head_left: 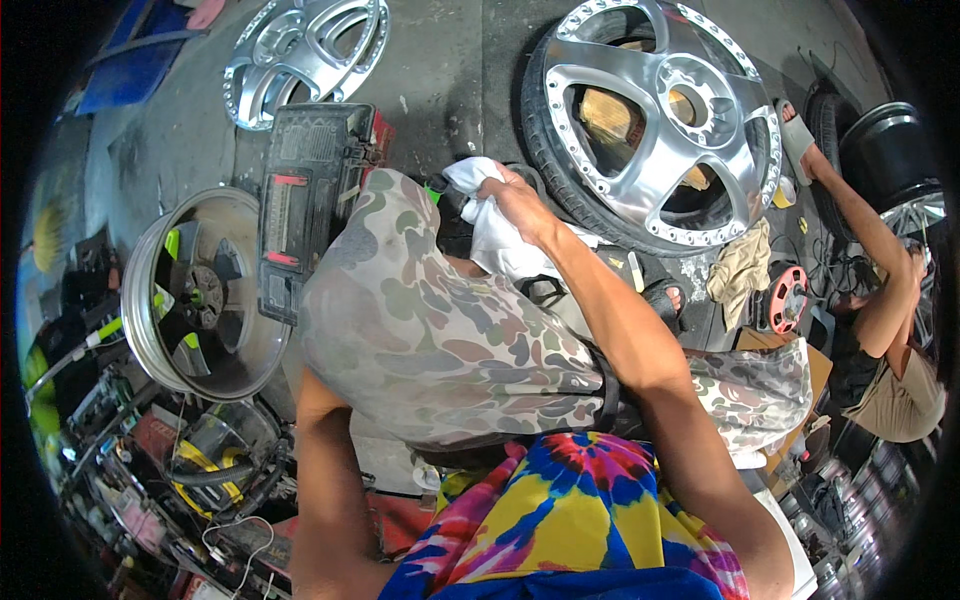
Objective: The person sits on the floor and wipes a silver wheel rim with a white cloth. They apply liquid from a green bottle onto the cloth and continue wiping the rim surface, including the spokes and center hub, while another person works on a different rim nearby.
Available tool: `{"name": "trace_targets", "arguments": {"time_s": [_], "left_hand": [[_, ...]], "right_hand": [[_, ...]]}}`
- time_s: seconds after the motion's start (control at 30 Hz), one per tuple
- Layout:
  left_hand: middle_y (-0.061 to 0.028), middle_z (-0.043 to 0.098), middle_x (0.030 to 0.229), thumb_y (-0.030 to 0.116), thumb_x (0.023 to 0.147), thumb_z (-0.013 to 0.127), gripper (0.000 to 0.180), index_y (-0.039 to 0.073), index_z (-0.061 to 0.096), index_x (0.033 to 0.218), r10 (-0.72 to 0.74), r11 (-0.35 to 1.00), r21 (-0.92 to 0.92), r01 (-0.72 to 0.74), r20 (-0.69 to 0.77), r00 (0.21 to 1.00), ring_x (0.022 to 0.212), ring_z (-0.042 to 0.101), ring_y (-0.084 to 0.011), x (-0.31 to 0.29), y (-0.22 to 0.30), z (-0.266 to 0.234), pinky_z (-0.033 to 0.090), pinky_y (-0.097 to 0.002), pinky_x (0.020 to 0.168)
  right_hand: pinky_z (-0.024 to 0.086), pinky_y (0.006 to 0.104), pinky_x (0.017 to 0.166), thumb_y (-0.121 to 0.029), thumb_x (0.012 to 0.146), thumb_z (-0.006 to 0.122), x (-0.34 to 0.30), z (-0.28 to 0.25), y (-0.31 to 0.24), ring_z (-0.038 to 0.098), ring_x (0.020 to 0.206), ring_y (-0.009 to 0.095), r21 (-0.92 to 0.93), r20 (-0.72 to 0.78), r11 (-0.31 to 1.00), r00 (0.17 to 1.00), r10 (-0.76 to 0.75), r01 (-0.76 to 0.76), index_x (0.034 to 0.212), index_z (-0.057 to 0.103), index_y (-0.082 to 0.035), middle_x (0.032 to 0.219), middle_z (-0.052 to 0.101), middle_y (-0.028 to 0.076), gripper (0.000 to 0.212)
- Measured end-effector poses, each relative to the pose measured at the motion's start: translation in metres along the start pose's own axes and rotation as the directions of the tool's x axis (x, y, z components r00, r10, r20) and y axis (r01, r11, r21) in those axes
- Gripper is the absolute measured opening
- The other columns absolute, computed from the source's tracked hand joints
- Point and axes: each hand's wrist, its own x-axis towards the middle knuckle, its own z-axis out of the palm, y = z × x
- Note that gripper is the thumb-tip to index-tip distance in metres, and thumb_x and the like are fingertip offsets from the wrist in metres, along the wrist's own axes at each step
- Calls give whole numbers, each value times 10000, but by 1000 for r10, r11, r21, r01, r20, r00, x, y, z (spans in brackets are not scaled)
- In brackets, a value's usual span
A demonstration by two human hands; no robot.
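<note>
My right hand [518,205] is closed on a bunched white cloth [495,242], which hangs down in front of my bent knee. Something dark, with a bit of bright green, lies partly behind the cloth and cannot be made out. Just to the right of the hand, a polished silver five-spoke wheel face [608,68] rests on a black tire [545,150]. My left forearm [325,440] passes behind my leg in camouflage trousers [400,310], so my left hand is hidden.
A black-and-red toolbox [315,150] stands left of my knee, beside a silver wheel barrel [140,320]. Another polished wheel face [270,45] lies beyond. At right are a beige cloth [738,270], a red cable reel [787,300], a black wheel barrel [890,155] and another person [870,225].
</note>
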Motion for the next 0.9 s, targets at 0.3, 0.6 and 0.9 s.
{"name": "trace_targets", "arguments": {"time_s": [0.3,0.6,0.9], "left_hand": [[-141,604,1416,252,1029,651,503,1,538,1450,-24,967,-255,20,-11,1000,1285,592,-289,-6,-34,13,471,-379,1086],[-140,582,1459,244,1043,627,511,-7,516,1474,-38,939,-343,39,8,999,1319,574,-289,-22,-53,29,461,-377,1108],[-121,647,1338,218,1064,581,398,-9,588,1391,28,963,265,-35,30,999,1187,627,-242,-23,-67,8,503,-350,1021]], "right_hand": [[457,338,1060,-165,853,609,-34,8,-23,604,1202,266,59,69,997,996,-61,57,1400,628,-36,1345,661,181,563],[534,296,774,-102,889,563,-134,-38,-34,655,893,143,-8,102,989,983,149,-149,1340,636,-56,1037,690,52,459],[483,269,757,-81,951,571,-223,-136,-11,583,832,84,-233,-158,941,964,214,-247,1163,711,-81,918,660,-15,254]]}}
